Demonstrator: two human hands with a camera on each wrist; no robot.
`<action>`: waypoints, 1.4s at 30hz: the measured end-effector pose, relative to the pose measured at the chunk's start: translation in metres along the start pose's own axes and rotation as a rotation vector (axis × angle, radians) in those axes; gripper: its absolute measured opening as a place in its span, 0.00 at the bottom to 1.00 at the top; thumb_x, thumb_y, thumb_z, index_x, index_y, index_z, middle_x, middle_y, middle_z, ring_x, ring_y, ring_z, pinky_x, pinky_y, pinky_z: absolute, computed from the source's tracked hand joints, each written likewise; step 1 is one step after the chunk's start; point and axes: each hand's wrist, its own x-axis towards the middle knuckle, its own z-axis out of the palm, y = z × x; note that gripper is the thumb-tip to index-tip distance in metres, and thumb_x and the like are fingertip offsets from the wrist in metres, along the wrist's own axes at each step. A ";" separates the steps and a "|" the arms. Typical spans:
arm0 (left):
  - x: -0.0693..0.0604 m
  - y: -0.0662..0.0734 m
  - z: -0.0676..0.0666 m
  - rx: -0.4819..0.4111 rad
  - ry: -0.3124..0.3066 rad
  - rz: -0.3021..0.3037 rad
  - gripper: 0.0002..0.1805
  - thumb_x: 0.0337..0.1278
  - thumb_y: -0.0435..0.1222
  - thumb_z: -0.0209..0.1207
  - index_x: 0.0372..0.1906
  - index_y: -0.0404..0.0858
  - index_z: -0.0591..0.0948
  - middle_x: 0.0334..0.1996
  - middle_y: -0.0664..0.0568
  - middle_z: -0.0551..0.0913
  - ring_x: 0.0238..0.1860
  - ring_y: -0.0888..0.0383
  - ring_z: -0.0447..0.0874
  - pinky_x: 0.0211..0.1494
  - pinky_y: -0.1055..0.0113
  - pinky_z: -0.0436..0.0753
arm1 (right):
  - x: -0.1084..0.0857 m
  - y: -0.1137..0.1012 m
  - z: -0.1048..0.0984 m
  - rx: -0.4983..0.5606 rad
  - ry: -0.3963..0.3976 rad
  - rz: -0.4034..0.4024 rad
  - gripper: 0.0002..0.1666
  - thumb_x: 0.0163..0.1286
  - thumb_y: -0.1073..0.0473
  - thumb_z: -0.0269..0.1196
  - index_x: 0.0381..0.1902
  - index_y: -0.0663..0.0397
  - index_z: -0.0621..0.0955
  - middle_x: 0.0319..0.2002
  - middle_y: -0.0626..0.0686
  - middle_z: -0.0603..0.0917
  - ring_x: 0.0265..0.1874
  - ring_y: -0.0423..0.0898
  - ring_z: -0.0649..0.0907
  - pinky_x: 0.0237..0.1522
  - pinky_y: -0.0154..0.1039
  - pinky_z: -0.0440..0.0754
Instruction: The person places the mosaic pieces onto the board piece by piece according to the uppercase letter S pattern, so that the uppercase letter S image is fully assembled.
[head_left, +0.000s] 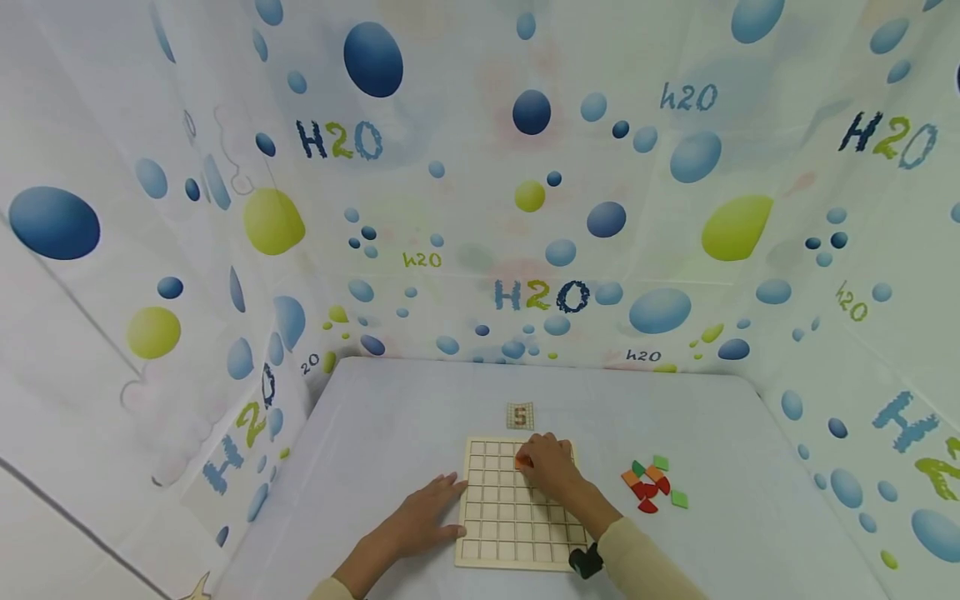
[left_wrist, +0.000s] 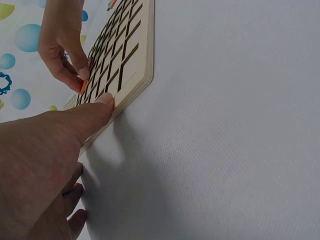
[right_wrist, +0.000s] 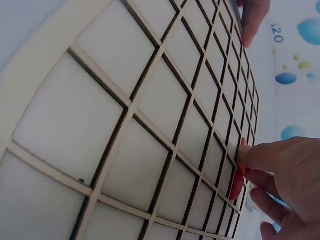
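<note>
A light wooden board (head_left: 517, 565) with a grid of square cells lies on the white table. My right hand (head_left: 553, 468) pinches a small orange tile (left_wrist: 83, 86) between thumb and fingers, at a cell near the board's far side. Close beside those fingertips, a red piece (right_wrist: 237, 186) sits in the grid, partly hidden by the hand. My left hand (head_left: 420, 517) touches the board's left edge, its thumb (left_wrist: 102, 100) resting on the rim and its fingers extended along the side.
Beyond the board lies a small gridded card (head_left: 520, 416) with a brown figure resembling a 5. Right of the board is a loose group of red (head_left: 647, 506), orange (head_left: 628, 478) and green pieces (head_left: 679, 498). A curtain patterned with bubbles (head_left: 531, 112) surrounds the table.
</note>
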 end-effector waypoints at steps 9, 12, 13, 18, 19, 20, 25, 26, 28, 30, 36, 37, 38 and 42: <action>0.000 0.001 -0.001 -0.002 -0.003 -0.001 0.44 0.65 0.59 0.66 0.80 0.45 0.68 0.81 0.41 0.65 0.81 0.37 0.60 0.78 0.34 0.66 | -0.001 0.005 0.003 -0.065 0.053 -0.081 0.05 0.68 0.58 0.75 0.40 0.47 0.88 0.33 0.44 0.82 0.35 0.43 0.75 0.43 0.47 0.71; 0.000 0.002 -0.002 -0.001 -0.004 -0.002 0.44 0.65 0.59 0.66 0.80 0.45 0.68 0.81 0.41 0.64 0.81 0.37 0.60 0.78 0.34 0.66 | -0.001 0.006 0.004 -0.054 0.051 -0.079 0.06 0.68 0.59 0.75 0.40 0.47 0.88 0.34 0.44 0.83 0.37 0.43 0.75 0.45 0.50 0.73; 0.000 0.002 -0.002 -0.001 -0.004 -0.002 0.44 0.65 0.59 0.66 0.80 0.45 0.68 0.81 0.41 0.65 0.81 0.37 0.60 0.78 0.34 0.66 | -0.001 0.007 0.004 -0.051 0.048 -0.078 0.06 0.68 0.59 0.75 0.40 0.47 0.88 0.34 0.44 0.83 0.37 0.43 0.76 0.45 0.51 0.73; 0.001 0.001 -0.003 -0.005 0.003 0.010 0.44 0.66 0.59 0.65 0.80 0.45 0.68 0.81 0.41 0.65 0.81 0.36 0.61 0.77 0.33 0.66 | 0.000 0.009 0.003 -0.021 0.032 -0.069 0.05 0.69 0.59 0.74 0.41 0.47 0.88 0.35 0.44 0.83 0.37 0.43 0.75 0.46 0.50 0.72; 0.001 0.001 -0.003 -0.011 0.005 0.016 0.44 0.66 0.59 0.65 0.80 0.44 0.68 0.81 0.41 0.65 0.81 0.36 0.61 0.77 0.33 0.66 | -0.001 0.010 0.003 -0.014 0.032 -0.072 0.05 0.69 0.59 0.74 0.40 0.47 0.87 0.36 0.44 0.83 0.38 0.44 0.76 0.45 0.50 0.72; 0.002 0.001 -0.003 -0.017 0.005 0.017 0.44 0.66 0.59 0.65 0.80 0.44 0.68 0.81 0.41 0.64 0.81 0.36 0.60 0.77 0.33 0.66 | -0.002 0.012 0.002 -0.008 0.037 -0.073 0.05 0.69 0.58 0.74 0.40 0.47 0.87 0.38 0.45 0.83 0.39 0.45 0.76 0.45 0.50 0.71; 0.002 -0.002 0.002 -0.025 -0.009 0.010 0.45 0.65 0.61 0.65 0.80 0.46 0.68 0.81 0.42 0.64 0.81 0.37 0.60 0.78 0.34 0.65 | -0.007 0.024 -0.003 0.049 0.082 -0.036 0.05 0.68 0.61 0.75 0.38 0.48 0.87 0.45 0.50 0.81 0.43 0.50 0.78 0.43 0.54 0.72; 0.002 -0.002 0.003 -0.018 -0.011 0.008 0.45 0.64 0.61 0.65 0.81 0.47 0.67 0.82 0.43 0.64 0.81 0.37 0.60 0.78 0.35 0.66 | -0.008 0.027 -0.006 0.058 0.089 -0.014 0.06 0.68 0.62 0.75 0.39 0.49 0.87 0.45 0.50 0.81 0.43 0.51 0.78 0.43 0.55 0.73; 0.001 -0.003 0.005 -0.011 -0.008 0.013 0.45 0.64 0.61 0.65 0.80 0.47 0.68 0.81 0.42 0.64 0.81 0.37 0.61 0.78 0.34 0.66 | -0.010 0.036 -0.011 0.076 0.093 0.036 0.06 0.68 0.63 0.74 0.40 0.50 0.87 0.45 0.52 0.82 0.44 0.53 0.80 0.42 0.58 0.75; 0.000 -0.002 0.004 -0.005 -0.004 0.020 0.45 0.64 0.61 0.65 0.80 0.46 0.68 0.81 0.42 0.65 0.81 0.36 0.61 0.77 0.34 0.67 | -0.012 0.046 -0.017 0.081 0.082 0.097 0.05 0.70 0.62 0.72 0.42 0.50 0.86 0.45 0.53 0.82 0.46 0.55 0.81 0.43 0.60 0.76; -0.001 -0.001 0.001 -0.021 -0.008 0.012 0.44 0.65 0.59 0.65 0.80 0.45 0.68 0.81 0.41 0.64 0.81 0.36 0.60 0.78 0.33 0.66 | -0.025 0.072 -0.031 0.084 0.110 0.223 0.09 0.71 0.62 0.71 0.48 0.53 0.86 0.48 0.58 0.84 0.47 0.58 0.84 0.44 0.61 0.78; -0.001 -0.002 0.001 -0.019 -0.008 0.011 0.44 0.66 0.60 0.65 0.80 0.45 0.68 0.81 0.41 0.64 0.81 0.36 0.60 0.78 0.34 0.66 | -0.028 0.076 -0.033 0.084 0.124 0.233 0.11 0.70 0.63 0.71 0.48 0.54 0.85 0.49 0.58 0.84 0.47 0.58 0.84 0.43 0.60 0.78; 0.000 -0.003 0.001 -0.018 -0.007 0.010 0.44 0.66 0.60 0.65 0.80 0.45 0.68 0.81 0.41 0.64 0.81 0.36 0.60 0.78 0.34 0.66 | -0.032 0.081 -0.035 0.079 0.137 0.241 0.11 0.69 0.63 0.72 0.49 0.55 0.85 0.48 0.59 0.84 0.45 0.57 0.85 0.42 0.59 0.78; 0.000 -0.005 0.003 -0.020 0.000 0.011 0.44 0.65 0.60 0.65 0.80 0.45 0.68 0.81 0.42 0.64 0.81 0.37 0.60 0.78 0.34 0.66 | -0.048 0.101 -0.046 0.095 0.134 0.302 0.14 0.68 0.64 0.72 0.50 0.58 0.85 0.48 0.60 0.84 0.45 0.58 0.85 0.42 0.58 0.78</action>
